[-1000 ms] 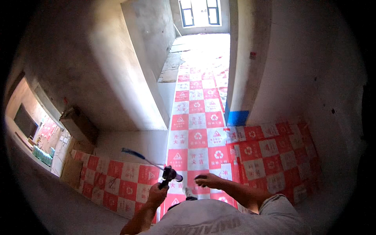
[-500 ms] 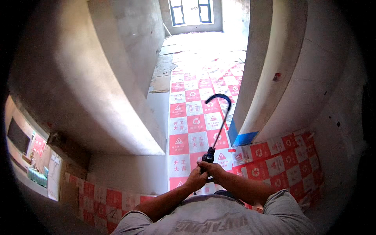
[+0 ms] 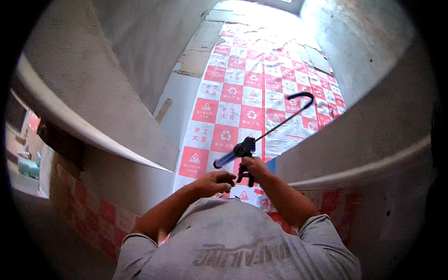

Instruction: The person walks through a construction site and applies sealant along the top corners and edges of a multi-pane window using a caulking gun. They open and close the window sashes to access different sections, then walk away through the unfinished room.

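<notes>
A caulking gun (image 3: pixel 246 148) with a blue barrel (image 3: pixel 226 160) and a black handle is held out in front of my body. Its long metal rod (image 3: pixel 280 126) runs up to the right and ends in a dark hook. Around the handle my right hand (image 3: pixel 254 168) is closed, its fingers partly hidden. My left hand (image 3: pixel 215 183) hovers beside the grip, just below the barrel's end. Its fingers are loosely bent and apart, with nothing visible in them and a small gap to the gun.
Red and white printed protective sheeting (image 3: pixel 226 135) covers the floor ahead. A bare plaster wall (image 3: pixel 135 42) stands on the left, another wall (image 3: pixel 364 60) on the right. Through an opening at far left, a greenish wrapped bundle (image 3: pixel 29 168) shows.
My left hand has come off the caulking gun. The gun has swung round, its hook now farther right and its blue barrel in sight. My view has tipped lower.
</notes>
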A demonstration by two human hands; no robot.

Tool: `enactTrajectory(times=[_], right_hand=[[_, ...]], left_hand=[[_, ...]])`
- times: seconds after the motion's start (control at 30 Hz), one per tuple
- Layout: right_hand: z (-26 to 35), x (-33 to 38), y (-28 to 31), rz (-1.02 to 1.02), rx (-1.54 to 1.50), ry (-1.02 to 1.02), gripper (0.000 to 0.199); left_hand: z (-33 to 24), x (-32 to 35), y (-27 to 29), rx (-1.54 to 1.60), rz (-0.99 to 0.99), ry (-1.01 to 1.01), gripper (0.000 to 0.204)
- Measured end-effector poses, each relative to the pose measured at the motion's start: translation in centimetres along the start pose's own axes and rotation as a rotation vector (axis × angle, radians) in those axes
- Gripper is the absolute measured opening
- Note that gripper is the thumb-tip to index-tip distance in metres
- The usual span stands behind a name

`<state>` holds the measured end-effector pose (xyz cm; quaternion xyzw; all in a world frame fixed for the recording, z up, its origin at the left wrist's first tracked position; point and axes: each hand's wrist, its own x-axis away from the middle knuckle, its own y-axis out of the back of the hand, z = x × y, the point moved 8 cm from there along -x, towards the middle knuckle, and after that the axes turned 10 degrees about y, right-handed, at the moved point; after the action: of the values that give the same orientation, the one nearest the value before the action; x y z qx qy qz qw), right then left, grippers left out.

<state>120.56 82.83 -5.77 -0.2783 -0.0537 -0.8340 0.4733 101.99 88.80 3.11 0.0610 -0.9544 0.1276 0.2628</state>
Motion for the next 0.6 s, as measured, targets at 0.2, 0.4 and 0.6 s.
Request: enactTrajectory(times=[0.2, 0.4, 0.6], right_hand=[[8.0, -19.4, 14.1, -0.042, 0.144, 0.136, 0.027], [16.4, -26.0, 25.7, -0.508, -0.015, -0.227, 0.013], [17.0, -36.8, 34.9, -0.839, -0.293, -0.242, 0.022]], left_hand=[[3.3, -8.5, 23.0, 0.231, -0.341, 0.109, 0.048], [-2.1, -21.7, 42.3, 0.371, -0.480, 0.304, 0.041], [-13.7, -41.4, 57.5, 0.046, -0.508, 0.325, 0.039]])
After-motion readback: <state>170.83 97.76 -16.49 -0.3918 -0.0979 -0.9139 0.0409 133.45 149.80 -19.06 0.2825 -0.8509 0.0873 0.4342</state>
